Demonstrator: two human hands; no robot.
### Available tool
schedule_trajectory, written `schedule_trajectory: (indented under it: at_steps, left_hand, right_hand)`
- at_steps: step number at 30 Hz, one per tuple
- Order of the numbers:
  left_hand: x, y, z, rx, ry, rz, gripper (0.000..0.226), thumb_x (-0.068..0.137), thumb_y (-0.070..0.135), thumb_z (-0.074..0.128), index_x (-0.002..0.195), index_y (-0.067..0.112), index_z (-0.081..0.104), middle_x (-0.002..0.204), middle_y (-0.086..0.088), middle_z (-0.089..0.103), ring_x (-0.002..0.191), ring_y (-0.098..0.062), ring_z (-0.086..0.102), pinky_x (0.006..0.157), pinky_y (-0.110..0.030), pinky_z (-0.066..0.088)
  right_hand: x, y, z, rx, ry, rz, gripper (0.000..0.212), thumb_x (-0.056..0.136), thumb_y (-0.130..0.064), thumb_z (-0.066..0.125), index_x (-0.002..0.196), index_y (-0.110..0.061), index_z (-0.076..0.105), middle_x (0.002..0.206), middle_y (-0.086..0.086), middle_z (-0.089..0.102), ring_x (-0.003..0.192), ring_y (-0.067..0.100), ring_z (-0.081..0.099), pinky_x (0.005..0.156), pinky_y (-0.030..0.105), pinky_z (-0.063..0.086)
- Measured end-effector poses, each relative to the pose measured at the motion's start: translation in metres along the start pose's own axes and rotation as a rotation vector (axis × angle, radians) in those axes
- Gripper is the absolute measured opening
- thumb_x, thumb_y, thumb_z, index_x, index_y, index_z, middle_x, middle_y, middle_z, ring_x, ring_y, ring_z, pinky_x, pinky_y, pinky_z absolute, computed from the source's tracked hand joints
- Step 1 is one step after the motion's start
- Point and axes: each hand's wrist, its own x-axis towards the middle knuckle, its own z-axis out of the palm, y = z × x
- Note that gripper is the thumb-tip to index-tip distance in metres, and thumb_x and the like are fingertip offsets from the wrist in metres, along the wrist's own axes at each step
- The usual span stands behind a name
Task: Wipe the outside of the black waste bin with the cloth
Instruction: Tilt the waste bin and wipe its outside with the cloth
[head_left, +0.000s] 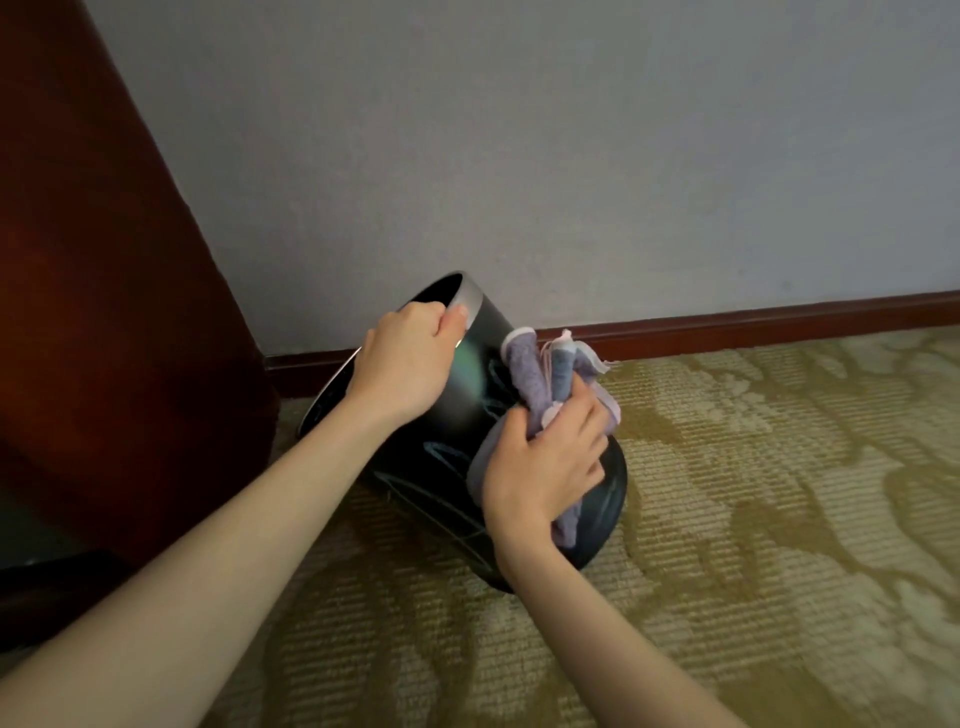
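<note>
The black waste bin with a silver rim is tilted over on the carpet, its opening facing up and to the left. My left hand grips the rim, fingers curled over its edge. My right hand holds a bunched purple and white cloth and presses it against the bin's outer side, near the lower half. Part of the cloth sticks up above my fingers, and part hangs below my palm. The bin's far side is hidden.
A dark red-brown wooden cabinet stands close on the left of the bin. A grey wall with a reddish skirting board runs behind. Patterned green-beige carpet spreads to the right and toward me.
</note>
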Motion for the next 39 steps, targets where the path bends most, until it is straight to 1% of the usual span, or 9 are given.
schedule_trajectory:
  at_steps: [3, 8, 12, 19, 24, 27, 31, 35, 39]
  left_hand:
    - [-0.007, 0.002, -0.002, -0.013, 0.047, 0.041, 0.05, 0.097, 0.033, 0.038, 0.052, 0.016, 0.027, 0.062, -0.023, 0.044, 0.066, -0.033, 0.037, 0.062, -0.04, 0.028]
    - [-0.016, 0.002, -0.006, -0.052, 0.071, 0.071, 0.052, 0.097, 0.029, 0.04, 0.049, 0.018, 0.023, 0.047, -0.005, 0.031, 0.06, -0.03, 0.033, 0.057, -0.039, 0.025]
    - [-0.02, 0.002, -0.006, -0.053, 0.074, 0.078, 0.051, 0.097, 0.028, 0.04, 0.05, 0.02, 0.022, 0.048, -0.001, 0.025, 0.06, -0.031, 0.033, 0.058, -0.038, 0.024]
    - [-0.028, -0.003, -0.009, -0.066, 0.085, 0.111, 0.052, 0.097, 0.029, 0.042, 0.049, 0.02, 0.024, 0.045, 0.003, 0.026, 0.046, -0.019, 0.029, 0.051, -0.036, 0.018]
    - [-0.03, -0.009, -0.013, -0.077, 0.091, 0.113, 0.05, 0.098, 0.028, 0.041, 0.051, 0.018, 0.026, 0.048, -0.002, 0.031, 0.057, -0.036, 0.041, 0.055, -0.038, 0.024]
    - [-0.029, -0.011, -0.015, -0.085, 0.093, 0.111, 0.049, 0.098, 0.027, 0.04, 0.052, 0.02, 0.027, 0.051, -0.006, 0.04, 0.065, -0.04, 0.049, 0.058, -0.041, 0.028]
    - [-0.025, -0.011, -0.014, -0.103, 0.083, 0.103, 0.05, 0.098, 0.028, 0.039, 0.049, 0.018, 0.028, 0.048, 0.0, 0.032, 0.061, -0.036, 0.044, 0.057, -0.037, 0.025]
    - [-0.015, -0.005, -0.008, -0.154, 0.05, 0.044, 0.054, 0.094, 0.028, 0.043, 0.044, 0.014, 0.028, 0.046, -0.003, 0.03, 0.064, -0.04, 0.046, 0.057, -0.036, 0.026]
    - [-0.01, -0.007, -0.006, -0.233, -0.067, 0.016, 0.052, 0.093, 0.033, 0.044, 0.05, 0.005, 0.038, 0.048, -0.006, 0.036, 0.054, -0.025, 0.039, 0.052, -0.037, 0.027]
  right_hand:
    - [0.005, 0.0, -0.001, 0.002, -0.006, -0.023, 0.051, 0.08, -0.02, 0.059, 0.129, -0.015, 0.048, 0.131, 0.005, 0.05, 0.12, 0.027, 0.043, 0.093, 0.044, 0.03]
    - [0.016, 0.0, -0.003, 0.034, -0.07, -0.051, 0.043, 0.083, -0.023, 0.055, 0.125, -0.019, 0.052, 0.128, -0.001, 0.051, 0.121, 0.021, 0.043, 0.094, 0.041, 0.027]
    - [0.035, -0.009, -0.004, 0.019, -0.136, -0.046, 0.028, 0.084, -0.025, 0.051, 0.11, -0.017, 0.058, 0.117, 0.002, 0.055, 0.113, 0.027, 0.049, 0.09, 0.042, 0.028]
    - [0.081, -0.039, 0.001, -0.032, -0.376, 0.026, 0.014, 0.08, -0.031, 0.053, 0.085, -0.02, 0.061, 0.099, 0.011, 0.067, 0.098, 0.036, 0.06, 0.096, 0.049, 0.043]
    - [0.093, -0.051, 0.011, -0.045, -0.487, 0.073, 0.013, 0.08, -0.031, 0.053, 0.085, -0.019, 0.056, 0.109, 0.015, 0.066, 0.102, 0.038, 0.058, 0.097, 0.046, 0.043]
    - [0.086, -0.049, 0.011, -0.022, -0.45, 0.069, 0.02, 0.082, -0.03, 0.051, 0.096, -0.02, 0.061, 0.109, 0.012, 0.066, 0.104, 0.036, 0.058, 0.099, 0.047, 0.041]
    - [0.066, -0.041, 0.005, 0.046, -0.304, 0.097, 0.036, 0.085, -0.03, 0.05, 0.119, -0.018, 0.056, 0.119, 0.009, 0.062, 0.113, 0.035, 0.054, 0.103, 0.048, 0.034]
    - [0.032, -0.035, -0.001, 0.178, -0.128, 0.06, 0.039, 0.084, -0.023, 0.053, 0.122, -0.016, 0.052, 0.124, 0.004, 0.054, 0.121, 0.029, 0.047, 0.1, 0.045, 0.029]
    - [-0.009, -0.024, -0.005, 0.184, -0.049, -0.076, 0.049, 0.081, -0.016, 0.058, 0.129, -0.014, 0.047, 0.133, 0.002, 0.047, 0.123, 0.024, 0.043, 0.098, 0.042, 0.027]
